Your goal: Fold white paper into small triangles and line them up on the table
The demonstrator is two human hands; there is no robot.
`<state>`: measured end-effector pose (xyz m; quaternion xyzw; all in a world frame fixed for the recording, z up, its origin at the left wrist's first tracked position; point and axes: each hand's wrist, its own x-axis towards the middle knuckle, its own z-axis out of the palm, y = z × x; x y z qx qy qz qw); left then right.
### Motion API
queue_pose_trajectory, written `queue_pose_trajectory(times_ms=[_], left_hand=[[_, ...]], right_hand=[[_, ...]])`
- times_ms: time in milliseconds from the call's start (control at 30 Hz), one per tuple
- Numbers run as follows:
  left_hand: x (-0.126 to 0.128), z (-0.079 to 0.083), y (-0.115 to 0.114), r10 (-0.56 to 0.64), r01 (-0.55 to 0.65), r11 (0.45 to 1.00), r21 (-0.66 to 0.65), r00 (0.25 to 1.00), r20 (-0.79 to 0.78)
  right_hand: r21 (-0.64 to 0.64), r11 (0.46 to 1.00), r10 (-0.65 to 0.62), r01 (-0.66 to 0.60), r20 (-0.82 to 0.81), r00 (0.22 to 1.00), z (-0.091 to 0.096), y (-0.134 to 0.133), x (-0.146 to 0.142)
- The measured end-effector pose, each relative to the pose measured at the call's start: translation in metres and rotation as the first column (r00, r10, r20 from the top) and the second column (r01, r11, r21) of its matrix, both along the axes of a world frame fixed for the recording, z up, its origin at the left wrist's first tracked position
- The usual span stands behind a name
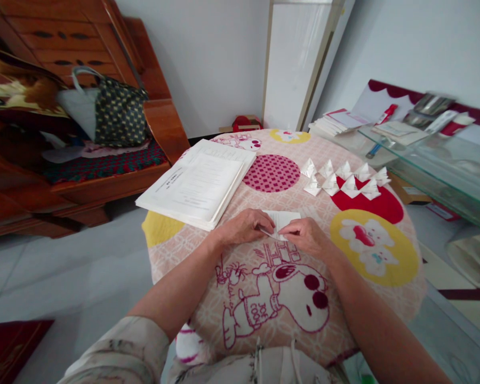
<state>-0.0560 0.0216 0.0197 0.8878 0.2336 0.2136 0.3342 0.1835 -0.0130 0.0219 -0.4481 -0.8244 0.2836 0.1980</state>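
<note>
A small folded white paper (283,220) lies on the round table's cartoon-print cloth (264,288). My left hand (244,226) presses on the paper's left part with curled fingers pinching its edge. My right hand (307,234) pinches the paper's near right edge, fingers closed on it. Both hands meet over the paper near the table's middle. Beyond them, several folded white paper shapes (344,181) stand in two rows on the cloth.
A thick stack of printed sheets (198,184) lies at the table's left. A glass counter (444,160) with papers stands on the right. A wooden bench (84,176) with a dotted bag (118,114) is on the left. A white panel (292,64) leans on the wall.
</note>
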Motion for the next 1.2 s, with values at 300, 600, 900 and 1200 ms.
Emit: queue_pose_trajectory(times_ms=[300, 600, 900, 1200], left_hand=[[-0.006, -0.008, 0.014, 0.070, -0.032, 0.977, -0.211, 0.982, 0.177], [0.013, -0.012, 0.017, 0.248, -0.235, 0.959, -0.157, 0.967, 0.064], [0.032, -0.010, 0.011, 0.388, -0.386, 0.921, 0.046, 0.921, -0.034], [0.035, -0.010, 0.004, 0.387, -0.380, 0.917, 0.119, 0.921, -0.048]], right_hand=[[-0.035, 0.995, 0.099, -0.097, 0.086, 0.991, 0.005, 0.000, 0.006], [-0.079, 0.981, 0.184, -0.175, 0.123, 0.975, 0.014, -0.002, 0.009], [-0.084, 0.983, 0.172, -0.165, 0.091, 0.981, 0.015, -0.002, 0.008], [-0.014, 0.999, 0.036, -0.037, -0.072, 0.997, 0.007, 0.001, 0.006]])
